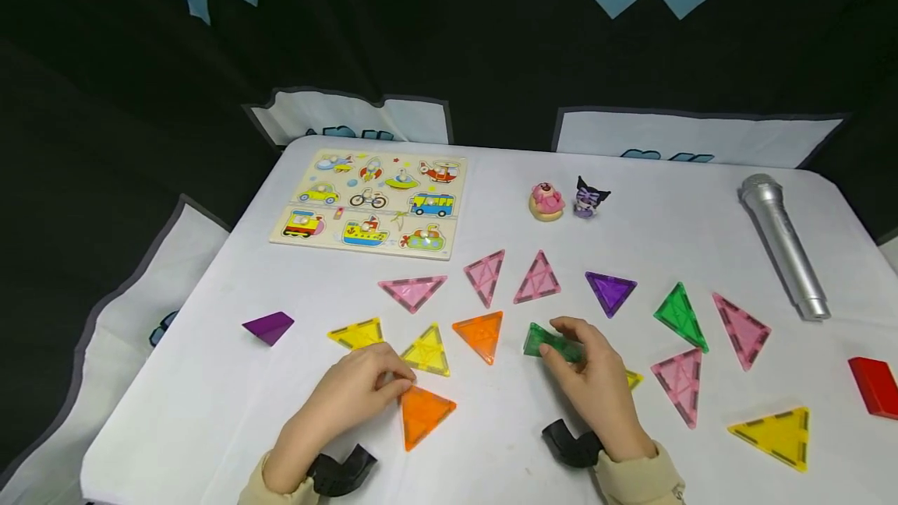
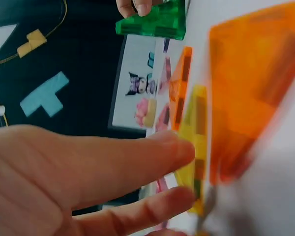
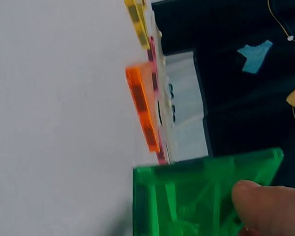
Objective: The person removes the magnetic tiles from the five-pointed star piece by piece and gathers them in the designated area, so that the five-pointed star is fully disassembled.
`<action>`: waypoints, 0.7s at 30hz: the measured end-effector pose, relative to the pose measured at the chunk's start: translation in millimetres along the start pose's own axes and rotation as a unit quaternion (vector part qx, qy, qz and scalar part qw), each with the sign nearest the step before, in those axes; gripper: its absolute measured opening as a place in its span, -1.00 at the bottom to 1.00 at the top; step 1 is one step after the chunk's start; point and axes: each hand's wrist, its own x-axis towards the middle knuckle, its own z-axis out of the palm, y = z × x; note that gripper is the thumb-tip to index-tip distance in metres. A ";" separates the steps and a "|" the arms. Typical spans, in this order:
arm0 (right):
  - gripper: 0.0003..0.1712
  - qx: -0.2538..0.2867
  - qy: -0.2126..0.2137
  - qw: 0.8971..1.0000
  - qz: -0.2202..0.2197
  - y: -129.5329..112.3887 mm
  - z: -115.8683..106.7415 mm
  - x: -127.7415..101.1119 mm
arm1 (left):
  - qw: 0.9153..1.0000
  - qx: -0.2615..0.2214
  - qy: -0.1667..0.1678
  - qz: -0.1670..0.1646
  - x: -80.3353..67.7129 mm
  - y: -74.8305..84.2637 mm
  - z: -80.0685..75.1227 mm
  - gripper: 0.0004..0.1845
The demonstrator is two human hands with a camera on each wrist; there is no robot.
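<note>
Left hand (image 1: 354,396) fingertips touch orange triangle's (image 1: 422,414) corner; right hand (image 1: 596,380) grip pinches green tile (image 1: 550,343).

A: Far left of the surface (image 1: 210,380): vehicle puzzle board (image 1: 369,203). Two tiny figurines (image 1: 567,199) mid-back.

B: Yep, plus silver toy microphone (image 1: 784,243) far right, red block (image 1: 875,386) at the right edge, purple triangle (image 1: 270,326) off alone on the left.

On your white tabletop (image 1: 210,411), the wooden vehicle puzzle board (image 1: 369,203) lies far left. Two small cartoon figurines (image 1: 568,199) stand to its right, the silver toy microphone (image 1: 783,245) further right, and translucent plastic triangle tiles (image 1: 539,279) are spread before them.
</note>
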 end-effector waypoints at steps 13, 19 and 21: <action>-0.79 0.005 0.010 1.000 -0.007 3.6 -0.7 1.2 | 0.989 -0.035 0.004 0.144 84.5 72.1 34.7 -0.66; -0.73 0.061 -0.052 0.997 -0.001 4.0 1.9 1.4 | 0.992 -0.065 0.013 0.112 90.4 75.1 48.9 -0.79; -0.69 0.077 -0.078 0.994 0.008 5.6 -0.1 1.8 | 0.990 -0.077 0.007 0.122 91.0 74.3 49.2 -0.81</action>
